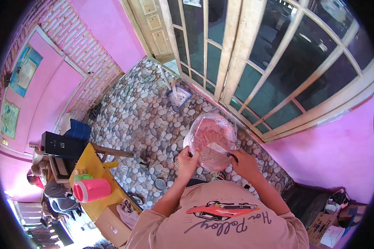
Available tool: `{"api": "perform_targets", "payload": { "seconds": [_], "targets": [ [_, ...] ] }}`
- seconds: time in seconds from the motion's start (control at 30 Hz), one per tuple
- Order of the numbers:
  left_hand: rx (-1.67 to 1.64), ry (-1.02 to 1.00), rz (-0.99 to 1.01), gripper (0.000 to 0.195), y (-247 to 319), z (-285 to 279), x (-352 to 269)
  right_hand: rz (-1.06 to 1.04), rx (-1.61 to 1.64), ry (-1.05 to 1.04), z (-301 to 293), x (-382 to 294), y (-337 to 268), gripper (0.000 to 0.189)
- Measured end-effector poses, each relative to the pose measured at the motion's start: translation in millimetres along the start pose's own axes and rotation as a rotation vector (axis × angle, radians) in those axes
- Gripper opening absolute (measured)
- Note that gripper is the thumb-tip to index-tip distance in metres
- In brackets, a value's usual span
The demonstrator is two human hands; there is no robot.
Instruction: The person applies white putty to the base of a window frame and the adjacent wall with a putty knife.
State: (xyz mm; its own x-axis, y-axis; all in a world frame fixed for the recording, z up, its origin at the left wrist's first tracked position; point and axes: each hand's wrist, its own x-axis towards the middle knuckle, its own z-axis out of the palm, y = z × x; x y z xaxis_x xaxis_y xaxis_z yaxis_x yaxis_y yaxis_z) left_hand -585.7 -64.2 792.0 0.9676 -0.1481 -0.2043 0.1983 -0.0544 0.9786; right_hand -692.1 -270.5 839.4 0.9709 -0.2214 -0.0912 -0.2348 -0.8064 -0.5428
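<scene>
A plastic bucket coated inside with pinkish paste is tilted in front of me, its opening towards my face. My left hand grips the near-left rim, thumb over the edge. In my right hand is the dark handle of a scraper, which looks like a putty knife. Its pale blade lies over the opening, pointing left; whether it touches the paste is unclear. Below the bucket, part of my sandalled foot shows on the floor.
Pebble-patterned flooring surrounds me, with a dustpan ahead and a small round dish nearby. Glass-paned doors stand ahead-right. On my left, a yellow table holds a pink jug beside a cardboard box. People sit farther left.
</scene>
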Motion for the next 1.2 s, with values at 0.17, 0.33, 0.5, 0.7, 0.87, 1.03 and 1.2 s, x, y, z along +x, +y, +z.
{"api": "perform_targets", "payload": {
  "seconds": [0.17,0.33,0.5,0.7,0.87,1.03,1.2],
  "targets": [
    [0.042,0.019,0.016,0.024,-6.4,-53.6,60.3,-0.050,-0.006,-0.025,27.5,56.0,-53.9,0.028],
    [0.038,0.050,0.117,0.023,14.1,-114.4,119.4,-0.114,-0.051,-0.025,47.9,120.3,-108.1,0.029],
    [0.121,0.067,0.178,0.023,35.3,-178.3,169.3,-0.216,-0.135,0.028,83.9,175.9,-146.1,0.031],
    [0.000,0.098,0.122,0.016,20.6,-240.3,225.9,-0.115,-0.048,-0.105,105.8,225.6,-202.0,0.028],
    [0.072,0.158,0.045,0.016,22.6,-259.0,267.0,-0.111,-0.069,-0.152,128.8,270.1,-211.5,0.028],
    [0.066,0.144,-0.012,0.015,10.6,-277.0,321.8,-0.115,-0.013,-0.233,151.9,337.3,-215.6,0.029],
    [0.101,0.142,-0.160,0.010,18.4,-277.9,388.7,-0.094,-0.014,-0.333,179.7,419.6,-213.6,0.032]
  ]
}}
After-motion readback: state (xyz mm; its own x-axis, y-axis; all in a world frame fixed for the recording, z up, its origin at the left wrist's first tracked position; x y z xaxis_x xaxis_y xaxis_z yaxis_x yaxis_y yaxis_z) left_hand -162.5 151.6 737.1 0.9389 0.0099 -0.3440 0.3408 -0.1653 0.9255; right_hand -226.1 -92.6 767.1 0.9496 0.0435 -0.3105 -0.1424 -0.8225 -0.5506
